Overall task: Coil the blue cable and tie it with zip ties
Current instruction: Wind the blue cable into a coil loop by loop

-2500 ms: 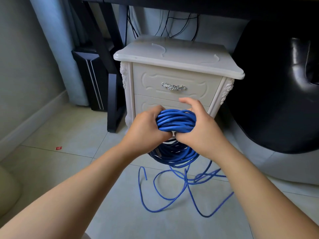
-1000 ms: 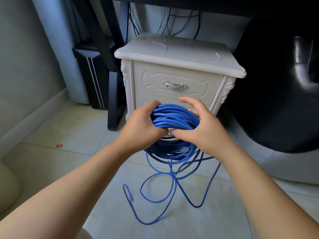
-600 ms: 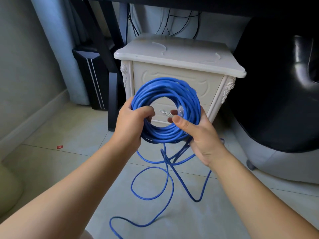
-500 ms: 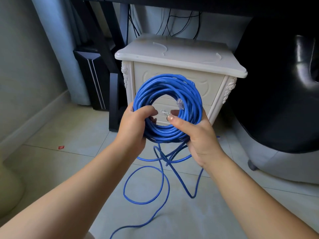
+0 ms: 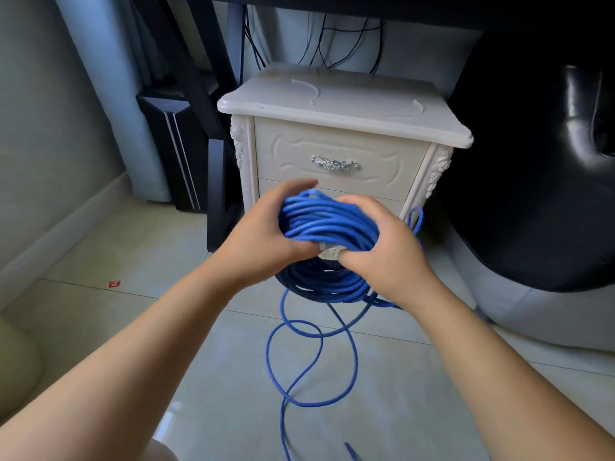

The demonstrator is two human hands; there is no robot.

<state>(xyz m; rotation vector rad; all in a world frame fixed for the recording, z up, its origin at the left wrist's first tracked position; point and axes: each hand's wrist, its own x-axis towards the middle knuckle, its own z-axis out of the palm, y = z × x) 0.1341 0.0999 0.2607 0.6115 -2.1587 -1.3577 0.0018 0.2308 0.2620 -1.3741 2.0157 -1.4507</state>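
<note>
A thick coil of blue cable point(image 5: 327, 224) is held edge-on in front of me, its upper part between both hands and its lower part hanging in shadow. My left hand point(image 5: 266, 237) grips the coil's left side with curled fingers. My right hand point(image 5: 382, 247) grips the right side, thumb over the strands. A clear plug shows between my thumbs. Loose blue cable point(image 5: 309, 354) trails down in loops onto the tiled floor. No zip tie is visible.
A cream bedside cabinet point(image 5: 342, 134) with a silver drawer handle stands just behind the coil. A black chair point(image 5: 539, 181) fills the right side. A dark computer tower point(image 5: 176, 151) and desk leg stand at the left. A small red scrap point(image 5: 114, 283) lies on the floor.
The coil has tipped from facing me as an open ring to lying edge-on and lower. Both hands have closed round its top. The loose cable on the floor has shifted into new loops.
</note>
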